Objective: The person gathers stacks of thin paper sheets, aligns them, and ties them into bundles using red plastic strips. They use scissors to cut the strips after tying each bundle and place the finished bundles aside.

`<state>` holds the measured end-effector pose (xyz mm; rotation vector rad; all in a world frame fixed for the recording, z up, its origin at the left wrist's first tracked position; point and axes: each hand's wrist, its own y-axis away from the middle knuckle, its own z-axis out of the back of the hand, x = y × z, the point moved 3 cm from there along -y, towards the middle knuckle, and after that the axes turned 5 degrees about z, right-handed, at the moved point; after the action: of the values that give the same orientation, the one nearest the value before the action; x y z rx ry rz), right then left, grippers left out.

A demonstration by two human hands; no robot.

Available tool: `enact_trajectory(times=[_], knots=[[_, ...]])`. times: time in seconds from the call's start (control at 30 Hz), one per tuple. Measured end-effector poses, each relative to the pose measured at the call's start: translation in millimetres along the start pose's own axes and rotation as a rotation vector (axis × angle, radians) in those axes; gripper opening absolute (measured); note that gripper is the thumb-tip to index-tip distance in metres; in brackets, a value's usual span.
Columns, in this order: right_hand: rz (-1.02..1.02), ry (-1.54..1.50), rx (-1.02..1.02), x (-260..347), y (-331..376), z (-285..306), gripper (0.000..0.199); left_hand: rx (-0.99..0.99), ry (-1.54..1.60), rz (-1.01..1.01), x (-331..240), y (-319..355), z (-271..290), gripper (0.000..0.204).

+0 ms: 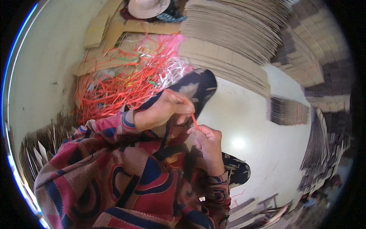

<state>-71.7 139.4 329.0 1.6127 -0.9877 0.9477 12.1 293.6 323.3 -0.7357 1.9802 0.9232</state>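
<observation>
head view: a red strip (195,121) is pinched in the thumb and fingers of the left hand (166,109), its lower end in the fingertips of the right hand (209,141); left forearm (114,126) reaches rightward, right forearm (216,166) points up.

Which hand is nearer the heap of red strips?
Left. The left hand is just to the right of the heap of red strips in the head view; the right hand is farther right and lower in the picture, beyond the left hand.
</observation>
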Motion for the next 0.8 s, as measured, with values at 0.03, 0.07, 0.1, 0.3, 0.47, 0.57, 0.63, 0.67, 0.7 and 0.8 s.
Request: enact_trajectory(times=[0.03,0.07,0.1,0.3,0.47,0.57,0.63,0.67,0.7,0.8], knots=[[0.004,0.076,0.018,-3.2,-1.4,-6.7,0.014,-0.009,0.068,-0.004,5.2,10.8,12.4,0.012],[-0.007,0.1,0.07,-8.4,-3.8,-13.8,0.016,-0.013,0.132,-0.005,7.9,20.9,25.0,0.011],[0.012,0.146,0.092,-11.3,-7.4,-11.0,0.016,-0.112,0.11,0.015,2.3,26.8,33.8,0.011],[-0.081,-0.032,-0.107,-16.3,-21.5,-6.0,0.015,-0.646,0.248,-0.323,7.9,46.7,234.3,0.014],[0.132,-0.563,-0.175,-16.1,-37.1,-6.9,0.028,-0.912,0.34,-0.214,55.0,89.1,340.1,0.014],[0.148,-0.645,-0.225,-11.1,-50.0,-14.1,0.026,-1.102,0.178,-0.087,94.9,95.7,345.4,0.012],[0.195,-0.583,-0.174,-9.9,-60.2,-14.9,0.02,-1.184,0.14,0.022,118.1,95.5,348.1,0.01],[0.211,-0.526,-0.156,-5.8,-64.7,-19.2,0.017,-1.128,0.136,0.015,127.5,91.2,349.5,0.008],[0.229,-0.47,-0.138,-1.3,-67.7,-23.0,0.015,-1.071,0.131,0.007,134.4,87.4,352.1,0.007],[0.056,-0.579,-0.213,-9.0,-70.4,-16.1,0.016,-1.198,-0.044,-0.041,128.4,70.5,335.8,0.007]])
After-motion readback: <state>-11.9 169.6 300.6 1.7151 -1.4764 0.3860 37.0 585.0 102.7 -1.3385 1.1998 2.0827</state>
